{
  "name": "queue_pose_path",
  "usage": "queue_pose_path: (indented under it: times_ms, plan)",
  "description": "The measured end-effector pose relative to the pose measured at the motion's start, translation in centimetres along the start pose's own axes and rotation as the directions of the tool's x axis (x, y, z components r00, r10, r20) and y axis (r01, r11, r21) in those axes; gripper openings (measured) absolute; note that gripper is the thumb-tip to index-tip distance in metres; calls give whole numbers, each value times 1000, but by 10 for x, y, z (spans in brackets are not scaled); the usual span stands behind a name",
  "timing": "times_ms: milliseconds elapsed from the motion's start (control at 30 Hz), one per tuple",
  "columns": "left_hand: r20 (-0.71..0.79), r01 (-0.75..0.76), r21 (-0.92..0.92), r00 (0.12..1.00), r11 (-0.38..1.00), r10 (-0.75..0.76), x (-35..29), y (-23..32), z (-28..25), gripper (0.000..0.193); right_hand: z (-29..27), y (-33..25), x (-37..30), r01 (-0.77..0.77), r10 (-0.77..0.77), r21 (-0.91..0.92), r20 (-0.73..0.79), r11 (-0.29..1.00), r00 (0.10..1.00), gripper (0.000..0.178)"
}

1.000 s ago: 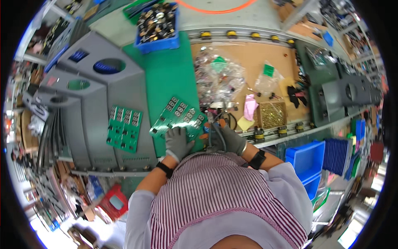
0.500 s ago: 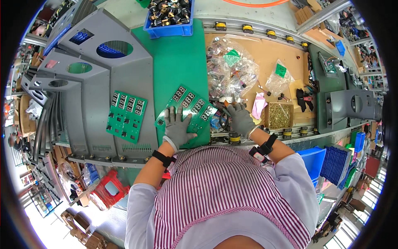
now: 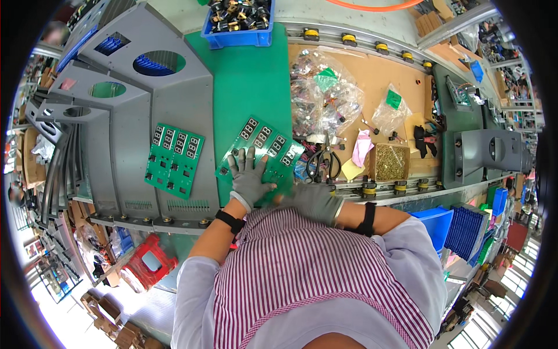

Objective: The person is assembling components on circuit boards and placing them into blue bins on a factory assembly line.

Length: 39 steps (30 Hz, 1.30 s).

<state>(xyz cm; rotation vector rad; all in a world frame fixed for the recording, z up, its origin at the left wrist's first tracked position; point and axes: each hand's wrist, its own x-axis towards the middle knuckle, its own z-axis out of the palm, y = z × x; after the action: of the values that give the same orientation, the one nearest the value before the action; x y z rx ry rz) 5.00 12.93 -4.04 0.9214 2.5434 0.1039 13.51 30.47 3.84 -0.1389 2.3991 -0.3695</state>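
Observation:
My left hand (image 3: 250, 179), in a grey glove, lies flat with spread fingers on the lower part of a green circuit board (image 3: 267, 149). The board carries several black-and-white digit displays and rests tilted on a green mat. My right hand (image 3: 315, 202), gloved too, is in front of my apron near the bench edge, just right of the left hand; motion smears its fingers. A second green circuit board (image 3: 174, 160) with the same kind of displays lies on a grey metal panel to the left. Black-handled scissors (image 3: 326, 150) lie right of the nearer board.
A clear bag of wired parts (image 3: 325, 96) lies beyond the scissors. Farther right sit a pink slip (image 3: 362, 148) and a box of small brass-coloured pieces (image 3: 390, 161). A blue bin of black parts (image 3: 239, 36) stands at the back. Grey metal housings (image 3: 145, 55) rise at left.
My right hand has left the spot by the scissors and moved left and toward my body. The scissors now show uncovered. My left hand stays on the board.

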Motion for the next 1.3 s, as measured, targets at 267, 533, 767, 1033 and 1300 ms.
queue_pose_path:
  times_ms: [267, 533, 767, 1033, 1300]
  plan:
    - [-16, -5, -70, 1000, 998, 4, 1, -1, -1, 76, 14, 59, 35, -236, 204, -57, -332, 970, 921, 57]
    - [-57, -20, -97, 998, 995, 15, 0, -5, 9, 70, 35, 67, 38, -267, 251, 2, -351, 964, 902, 51]
    - [-36, -17, -80, 999, 997, 14, 2, -5, 8, 72, 12, 20, -3, 138, -138, -11, -11, 990, 990, 46]
    - [-56, -18, -51, 998, 999, 15, 1, -3, 9, 72, -9, 32, 48, -119, 118, 6, -182, 993, 976, 54]
    - [-57, -12, -58, 998, 998, 9, -1, -4, 9, 71, -5, 56, 55, -276, 290, 93, -223, 957, 931, 52]
